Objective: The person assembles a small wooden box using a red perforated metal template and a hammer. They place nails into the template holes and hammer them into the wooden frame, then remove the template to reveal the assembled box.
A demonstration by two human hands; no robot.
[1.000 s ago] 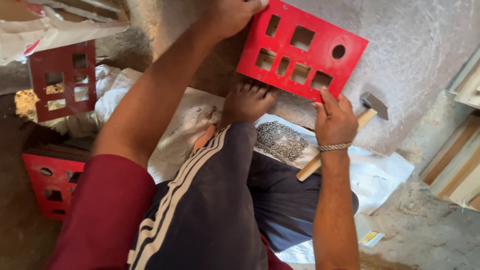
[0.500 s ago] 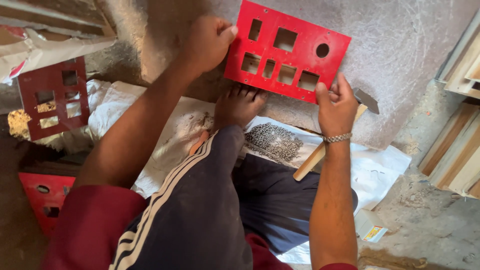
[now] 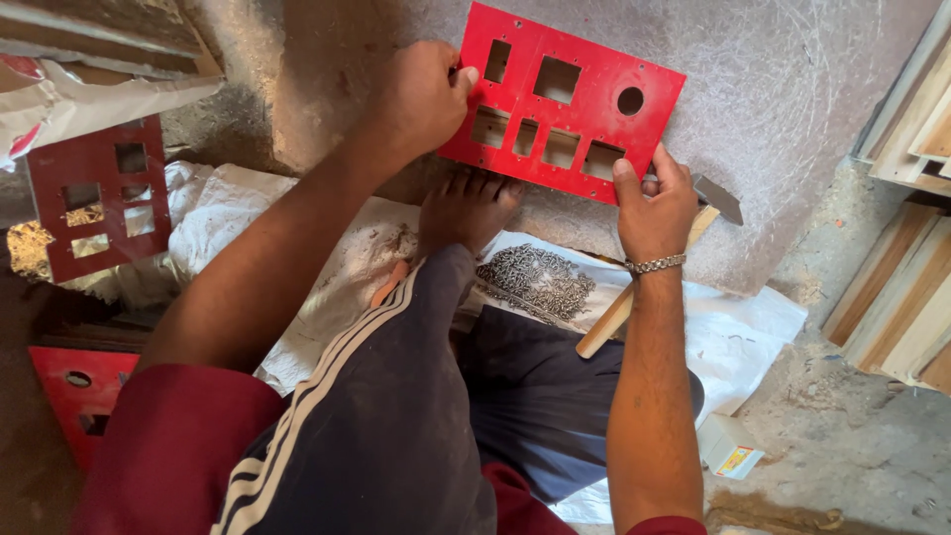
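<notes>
A red flat panel with several square cutouts and one round hole lies tilted over a grey speckled stone slab. My left hand grips its left edge. My right hand, a metal bracelet on the wrist, pinches its lower right edge. A hammer with a wooden handle lies under my right hand, its metal head by the panel's corner. My bare foot rests just below the panel.
A pile of small dark nails lies on white sacking. Two more red cutout panels sit at left: one upright, one lower. Wooden strips stack at right. A small box lies on the floor.
The panel and both hands have shifted slightly left and down in view, and the grip on both edges is unchanged. The camera has drifted a little.
</notes>
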